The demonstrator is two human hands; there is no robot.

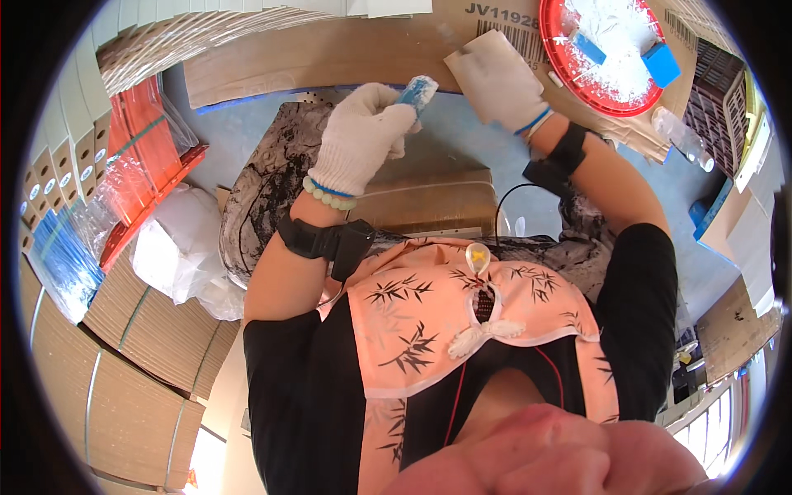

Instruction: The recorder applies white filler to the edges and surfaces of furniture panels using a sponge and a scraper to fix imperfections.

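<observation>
Jutting from left grip: white-smeared blue block.

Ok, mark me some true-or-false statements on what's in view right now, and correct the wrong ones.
1. The left hand holds a blue block. True.
2. Both hands are bare. False: the left hand and the right hand wear white gloves.
3. Two more blue blocks rest at the red round container. True.
4. The clear bottle stands upright. False: it lies on its side.
5. A beaded bracelet circles the left wrist. True.
</observation>
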